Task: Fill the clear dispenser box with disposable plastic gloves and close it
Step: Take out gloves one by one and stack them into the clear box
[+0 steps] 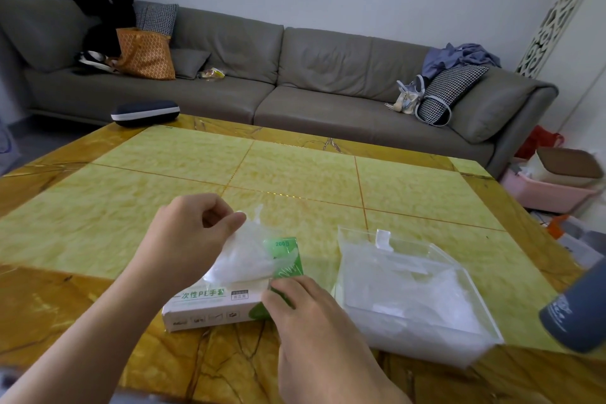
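A person is pulling a bunch of thin plastic gloves (244, 257) out of one green-and-white cardboard glove carton (216, 307) lying on the near middle of the yellow stone counter (295, 170). The left hand (193, 239) is pinching the filmy wad between thumb and curled fingers above the carton's slot, while the right hand (305, 308) is curling its fingers over the carton's right end, apparently steadying it. Just right of the carton, one clear dispenser box (416, 295) is sitting with its lid (370, 241) tilted open at the far side and a layer of gloves already inside; how many cannot be counted. The filling step appears to be under way: the next move would call for carrying this bunch right, dropping it into the open box, and later lowering the lid. One dark case (145, 112) is lying at the counter's far left edge.
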Available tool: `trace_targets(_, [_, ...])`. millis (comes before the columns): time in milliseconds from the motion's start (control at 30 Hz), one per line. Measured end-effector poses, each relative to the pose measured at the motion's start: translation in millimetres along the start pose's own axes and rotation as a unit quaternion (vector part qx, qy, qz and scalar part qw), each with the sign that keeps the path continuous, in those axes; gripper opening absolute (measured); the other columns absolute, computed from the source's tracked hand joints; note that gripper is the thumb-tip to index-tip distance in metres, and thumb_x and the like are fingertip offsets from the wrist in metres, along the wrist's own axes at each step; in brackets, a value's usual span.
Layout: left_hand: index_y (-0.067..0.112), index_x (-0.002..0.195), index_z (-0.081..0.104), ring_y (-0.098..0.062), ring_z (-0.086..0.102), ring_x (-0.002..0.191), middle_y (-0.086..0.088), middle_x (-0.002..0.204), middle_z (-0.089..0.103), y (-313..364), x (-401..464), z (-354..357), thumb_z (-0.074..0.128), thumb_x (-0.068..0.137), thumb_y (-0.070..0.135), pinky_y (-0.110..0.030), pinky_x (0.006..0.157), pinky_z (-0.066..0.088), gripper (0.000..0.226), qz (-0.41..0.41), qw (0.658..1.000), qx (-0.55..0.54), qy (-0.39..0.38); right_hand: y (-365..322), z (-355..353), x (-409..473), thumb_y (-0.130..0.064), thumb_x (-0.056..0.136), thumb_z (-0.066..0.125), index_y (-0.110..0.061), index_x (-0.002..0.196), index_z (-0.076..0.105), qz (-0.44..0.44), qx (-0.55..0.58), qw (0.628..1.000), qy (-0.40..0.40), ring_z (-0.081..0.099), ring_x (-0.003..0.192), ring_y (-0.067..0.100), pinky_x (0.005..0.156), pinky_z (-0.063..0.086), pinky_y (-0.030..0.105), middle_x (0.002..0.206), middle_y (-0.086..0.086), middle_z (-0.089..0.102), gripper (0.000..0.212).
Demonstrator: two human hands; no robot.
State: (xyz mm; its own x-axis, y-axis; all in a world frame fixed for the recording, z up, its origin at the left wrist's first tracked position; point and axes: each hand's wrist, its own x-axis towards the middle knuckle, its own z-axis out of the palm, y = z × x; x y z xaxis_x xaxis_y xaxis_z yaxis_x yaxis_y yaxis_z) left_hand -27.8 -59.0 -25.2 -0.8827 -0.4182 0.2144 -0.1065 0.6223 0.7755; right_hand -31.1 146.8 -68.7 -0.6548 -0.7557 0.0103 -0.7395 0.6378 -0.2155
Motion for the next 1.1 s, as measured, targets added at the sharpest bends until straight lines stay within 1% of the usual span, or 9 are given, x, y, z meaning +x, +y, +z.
trace_targets(200, [-0.001,0.084,0.071,-0.02,0.059,0.069,-0.01,0.073,0.069,5.4,1.1,-2.0,0.064,0.098,0.017,-0.036,0.077,0.046,0.024,-0.08,0.972,-0.214,-0.061,1.7,0.1,1.2,-0.009,0.091,0.058,-0.017,0.152,0.04,-0.001,0.001,1.0,-0.011,0.023,0.147,0.018,0.122,0.03,0.035,0.156,-0.006,0.033,0.064])
trace_targets(433, [-0.002,0.093,0.063,-0.024,0.054,0.066,-0.01,0.068,0.06,4.8,2.7,-3.3,0.052,0.106,0.018,-0.039,0.078,0.048,0.026,-0.043,0.914,-0.402,0.027,-0.9,-4.1,1.2,-0.008,0.093,0.056,-0.017,0.153,0.037,0.001,0.004,1.0,-0.03,0.019,0.148,0.017,0.124,0.026,0.035,0.158,-0.006,0.03,0.064])
trace_targets(533, [0.009,0.088,0.059,-0.024,0.052,0.066,-0.009,0.075,0.058,7.8,2.6,-12.2,0.047,0.109,0.019,-0.036,0.072,0.052,0.026,0.006,0.857,-0.509,0.081,-3.1,-6.2,0.3,-0.005,0.094,0.053,-0.018,0.153,0.037,0.006,0.014,0.999,-0.028,0.017,0.148,0.015,0.124,0.024,0.034,0.157,-0.008,0.028,0.063])
trace_targets(633, [0.012,0.084,0.055,-0.019,0.051,0.068,-0.007,0.079,0.056,10.9,5.0,-20.7,0.044,0.11,0.022,-0.03,0.067,0.049,0.031,0.036,0.818,-0.571,0.06,-3.6,-5.1,-0.2,-0.004,0.093,0.051,-0.019,0.151,0.038,0.013,0.019,1.0,-0.013,0.019,0.147,0.016,0.123,0.027,0.035,0.155,-0.01,0.028,0.061])
trace_targets(767, [0.006,0.113,0.057,-0.011,0.05,0.07,-0.004,0.1,0.068,19.6,3.2,-20.6,0.045,0.109,0.023,-0.02,0.063,0.049,0.021,0.028,0.773,-0.634,0.017,-3.8,-7.0,-1.9,-0.009,0.097,0.048,-0.026,0.153,0.034,0.028,0.064,0.997,0.035,0.013,0.15,0.007,0.122,0.031,0.033,0.159,-0.017,0.018,0.06])
trace_targets(833, [0.007,0.119,0.053,-0.007,0.044,0.065,-0.002,0.106,0.068,29.1,0.2,-20.3,0.045,0.109,0.023,-0.016,0.059,0.046,0.021,0.034,0.738,-0.674,-0.008,-4.9,-12.8,-4.1,-0.025,0.1,0.051,-0.035,0.147,0.037,0.036,0.121,0.987,0.104,0.025,0.143,-0.004,0.115,0.038,0.026,0.153,-0.028,0.02,0.05])
trace_targets(900, [0.004,0.114,0.063,-0.002,0.042,0.059,0.002,0.103,0.064,37.1,-5.7,-19.1,0.043,0.11,0.023,-0.012,0.055,0.044,0.028,0.029,0.699,-0.714,-0.038,-5.3,-21.9,-7.5,-0.051,0.093,0.06,-0.042,0.135,0.05,0.061,0.267,0.949,0.155,0.044,0.13,-0.01,0.108,0.043,0.022,0.143,-0.034,0.038,0.045])
trace_targets(967, [0.002,0.114,0.069,-0.001,0.043,0.053,0.006,0.087,0.058,45.5,-14.4,-13.3,0.042,0.11,0.024,-0.011,0.049,0.043,0.035,0.015,0.673,-0.736,-0.073,-0.7,-33.0,-7.5,-0.071,0.078,0.071,-0.04,0.132,0.06,0.085,0.492,0.855,0.138,0.057,0.126,-0.006,0.11,0.045,0.028,0.136,-0.027,0.059,0.062])
trace_targets(1100, [-0.002,0.118,0.058,-0.009,0.044,0.048,-0.01,0.083,0.065,58.6,-34.0,13.5,0.049,0.099,0.017,-0.018,0.044,0.046,0.028,-0.004,0.746,-0.658,-0.099,13.4,-53.4,-5.2,-0.063,0.075,0.085,-0.004,0.135,0.063,0.049,0.762,0.635,0.12,0.061,0.133,0.033,0.115,0.044,0.048,0.138,0.017,0.066,0.087])
